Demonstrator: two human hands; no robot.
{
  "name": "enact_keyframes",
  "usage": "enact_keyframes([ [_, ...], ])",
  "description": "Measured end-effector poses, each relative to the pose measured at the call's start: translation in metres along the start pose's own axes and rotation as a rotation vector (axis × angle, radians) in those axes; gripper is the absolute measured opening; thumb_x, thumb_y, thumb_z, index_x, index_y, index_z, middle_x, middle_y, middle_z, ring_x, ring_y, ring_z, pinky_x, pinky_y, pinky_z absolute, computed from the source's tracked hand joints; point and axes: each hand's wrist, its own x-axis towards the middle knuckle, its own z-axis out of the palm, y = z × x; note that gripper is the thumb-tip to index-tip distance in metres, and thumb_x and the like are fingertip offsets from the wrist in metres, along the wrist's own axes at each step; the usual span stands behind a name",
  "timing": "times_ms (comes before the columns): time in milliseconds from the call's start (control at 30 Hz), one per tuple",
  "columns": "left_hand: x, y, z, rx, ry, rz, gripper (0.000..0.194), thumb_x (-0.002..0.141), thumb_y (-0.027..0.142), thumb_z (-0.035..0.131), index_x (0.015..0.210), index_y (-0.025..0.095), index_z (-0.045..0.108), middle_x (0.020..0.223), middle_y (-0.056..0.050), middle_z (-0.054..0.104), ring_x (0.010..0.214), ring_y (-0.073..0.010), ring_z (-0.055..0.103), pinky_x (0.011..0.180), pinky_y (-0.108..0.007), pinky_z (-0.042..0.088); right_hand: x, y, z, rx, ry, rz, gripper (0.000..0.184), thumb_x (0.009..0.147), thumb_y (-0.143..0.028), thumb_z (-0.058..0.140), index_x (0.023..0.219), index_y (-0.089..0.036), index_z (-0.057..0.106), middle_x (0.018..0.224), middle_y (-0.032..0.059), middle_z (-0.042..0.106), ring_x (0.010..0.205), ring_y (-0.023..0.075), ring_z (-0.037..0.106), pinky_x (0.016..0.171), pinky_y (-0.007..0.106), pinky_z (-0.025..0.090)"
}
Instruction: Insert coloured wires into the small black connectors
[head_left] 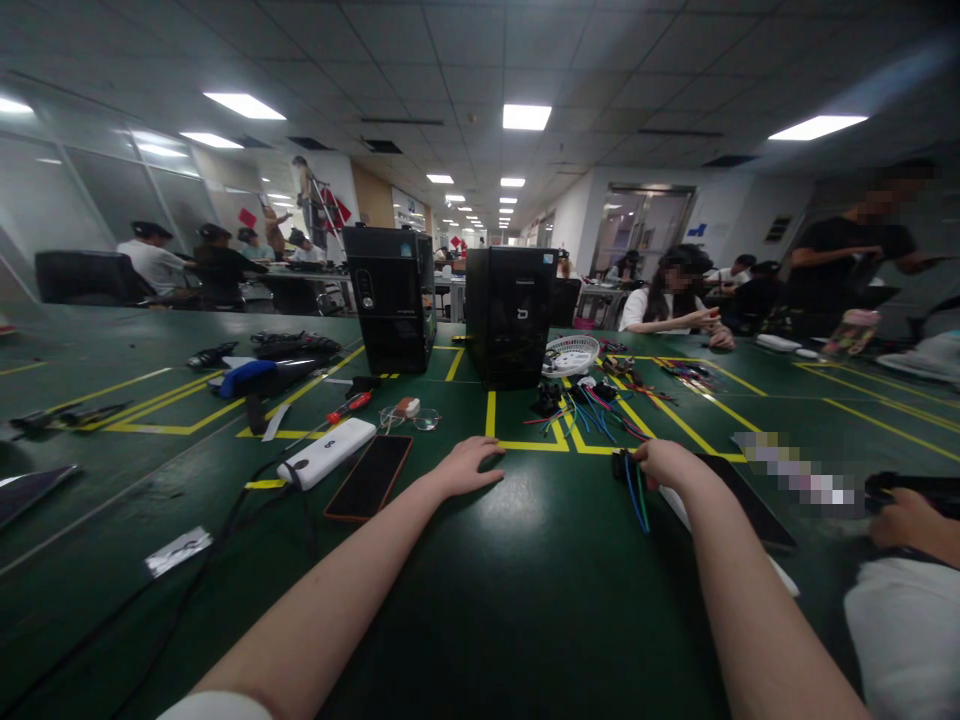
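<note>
My left hand lies on the green tabletop with its fingers stretched out and nothing in them. To its left is a dark phone with an orange edge. My right hand pinches a small black part from which blue and green wires hang down. The fingertips are partly hidden behind the hand. Just beyond it, a bunch of loose coloured wires with black ends is spread on the table. A dark flat panel lies to the right, partly under my right forearm.
Two black computer towers stand ahead. A white power bank, glasses and a red screwdriver lie left. A white basket sits behind the wires. Another person's hand is at the right edge.
</note>
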Motion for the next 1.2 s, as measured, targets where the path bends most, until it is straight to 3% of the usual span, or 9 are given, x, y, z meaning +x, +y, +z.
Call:
enact_keyframes([
  [167,0.001,-0.001,0.001,-0.046,0.013,-0.004,0.044,0.080,0.047,0.049,0.117,0.023,0.053,0.127,-0.007,0.048,0.119,-0.0256,0.040,0.099,-0.041,0.032,-0.006,-0.035,0.008,-0.004,0.135,-0.143,0.036,0.074,-0.011,0.044,0.100,-0.018,0.067,0.069,0.0067,0.067,0.068,0.0153,0.061,0.060,0.021,0.039],
  [333,0.004,-0.001,0.001,-0.180,0.101,-0.045,0.037,0.087,0.040,0.040,0.110,0.018,0.058,0.117,-0.007,0.057,0.111,-0.0210,0.048,0.098,-0.035,0.034,-0.024,-0.096,0.024,-0.058,0.260,-0.461,0.037,0.077,-0.012,0.042,0.103,-0.023,0.066,0.091,0.0069,0.068,0.082,0.0159,0.061,0.072,0.021,0.041],
  [467,0.008,0.003,0.000,-0.341,0.179,-0.125,0.037,0.090,0.034,0.031,0.104,0.015,0.060,0.109,-0.007,0.061,0.104,-0.0186,0.053,0.095,-0.032,0.039,-0.043,-0.138,0.037,-0.158,0.356,-0.615,0.035,0.080,-0.013,0.041,0.105,-0.021,0.064,0.088,0.0090,0.067,0.081,0.0184,0.061,0.074,0.026,0.042],
  [567,0.010,0.007,0.001,-0.474,0.190,-0.120,0.036,0.091,0.029,0.030,0.104,0.014,0.060,0.107,-0.007,0.062,0.102,-0.0169,0.055,0.094,-0.031,0.040,-0.054,-0.157,0.044,-0.205,0.432,-0.746,0.031,0.081,-0.011,0.041,0.103,-0.016,0.063,0.088,0.0108,0.065,0.086,0.0191,0.058,0.078,0.027,0.041],
  [767,0.012,0.010,0.005,-0.457,0.097,-0.098,0.026,0.084,0.019,0.041,0.098,0.013,0.062,0.102,-0.007,0.064,0.096,-0.0179,0.057,0.090,-0.031,0.042,-0.059,-0.168,0.049,-0.212,0.516,-0.850,0.032,0.081,-0.007,0.040,0.106,-0.011,0.060,0.105,0.0140,0.058,0.097,0.0222,0.050,0.086,0.032,0.038],
  [1067,0.012,0.010,0.002,-0.475,0.134,-0.135,0.021,0.082,0.021,0.045,0.088,0.014,0.064,0.091,-0.005,0.066,0.087,-0.0172,0.059,0.083,-0.029,0.046,-0.048,-0.161,0.052,-0.077,0.488,-0.864,0.031,0.083,-0.012,0.041,0.107,-0.016,0.060,0.103,0.0097,0.058,0.096,0.0183,0.047,0.088,0.031,0.034],
  [1200,0.013,0.007,0.007,-0.607,0.151,-0.146,0.021,0.081,0.019,0.047,0.098,0.013,0.058,0.086,-0.005,0.066,0.083,-0.0154,0.061,0.081,-0.029,0.047,-0.045,-0.156,0.052,-0.030,0.481,-0.858,0.029,0.083,-0.012,0.041,0.103,-0.016,0.062,0.095,0.0089,0.058,0.090,0.0165,0.047,0.085,0.028,0.035],
])
